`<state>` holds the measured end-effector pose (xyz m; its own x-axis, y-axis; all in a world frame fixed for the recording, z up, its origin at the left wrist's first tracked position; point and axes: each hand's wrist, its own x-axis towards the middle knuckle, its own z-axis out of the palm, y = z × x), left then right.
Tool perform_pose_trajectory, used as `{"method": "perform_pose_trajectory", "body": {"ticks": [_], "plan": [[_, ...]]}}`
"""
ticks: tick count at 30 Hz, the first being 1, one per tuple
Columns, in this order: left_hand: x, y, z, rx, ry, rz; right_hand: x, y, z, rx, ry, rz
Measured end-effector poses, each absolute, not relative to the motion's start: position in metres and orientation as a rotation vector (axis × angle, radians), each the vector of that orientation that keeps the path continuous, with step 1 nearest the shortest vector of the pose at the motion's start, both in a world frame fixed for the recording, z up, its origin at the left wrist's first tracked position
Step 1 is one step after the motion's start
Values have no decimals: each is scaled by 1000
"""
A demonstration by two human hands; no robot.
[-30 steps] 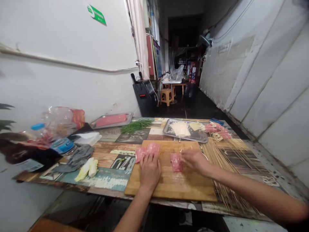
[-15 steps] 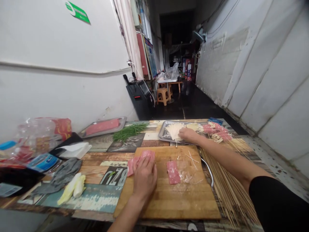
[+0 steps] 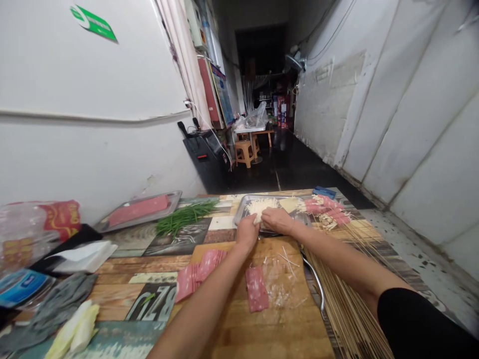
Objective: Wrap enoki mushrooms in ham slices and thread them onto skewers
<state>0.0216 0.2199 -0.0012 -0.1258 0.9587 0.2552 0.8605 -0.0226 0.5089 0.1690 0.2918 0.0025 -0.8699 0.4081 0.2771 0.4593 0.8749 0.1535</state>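
Note:
Both hands reach over the far edge of the wooden cutting board (image 3: 262,329) into a metal tray (image 3: 240,212). My left hand (image 3: 247,233) and my right hand (image 3: 276,220) are closed on a bunch of white enoki mushrooms (image 3: 262,205) lying in that tray. A single pink ham slice (image 3: 257,294) lies flat on the board below my hands. A stack of ham slices (image 3: 198,268) overlaps the board's left edge.
Bamboo skewers (image 3: 344,304) lie in a heap right of the board, with finished pink skewers (image 3: 327,208) beyond. Green chives (image 3: 183,218), a tray of red meat (image 3: 138,210), pale cabbage leaves (image 3: 75,331), a grey cloth (image 3: 56,311) and plastic bags (image 3: 26,234) lie to the left.
My right hand left the single ham slice and went to the mushroom tray. My left hand then lifted off the ham stack and joined it there. The camera tilted down.

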Motion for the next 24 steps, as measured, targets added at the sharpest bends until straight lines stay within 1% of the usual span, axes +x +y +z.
{"method": "perform_pose_trajectory", "body": {"ticks": [4,10,18,24], "plan": [[25,225,-4,1940,2058,835,170,291,-1,-681,-2798,-292],[29,227,-2,1968,2001,782,170,290,-7,-698,-2924,-255],[27,229,-2,2044,1940,767,170,290,-1,-776,-2939,-171],[30,227,-8,1975,1996,790,170,290,4,-788,-2927,-89]]}}
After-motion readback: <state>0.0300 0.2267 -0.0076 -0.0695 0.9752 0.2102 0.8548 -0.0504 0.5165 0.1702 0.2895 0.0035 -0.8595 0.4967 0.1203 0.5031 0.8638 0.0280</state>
